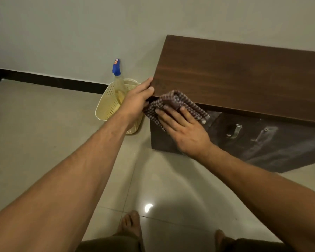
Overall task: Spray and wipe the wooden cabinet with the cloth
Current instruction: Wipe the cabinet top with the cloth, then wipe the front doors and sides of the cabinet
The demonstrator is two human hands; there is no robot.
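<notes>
A low dark wooden cabinet (244,73) stands against the wall at the right. A checked brown cloth (176,101) lies bunched over its front left edge. My right hand (184,130) presses the cloth flat against the cabinet's front with straight fingers. My left hand (136,100) rests on the cabinet's left corner, fingers over the top edge and touching the cloth's left end. A spray bottle (118,79) with a blue trigger head stands upright in a cream basket (105,110) to the left of the cabinet.
The cabinet front has a metal handle (235,131) and a glossy door. Pale glossy floor tiles (44,124) spread to the left and in front. A black skirting (53,82) runs along the wall. My bare feet (131,226) stand near the bottom edge.
</notes>
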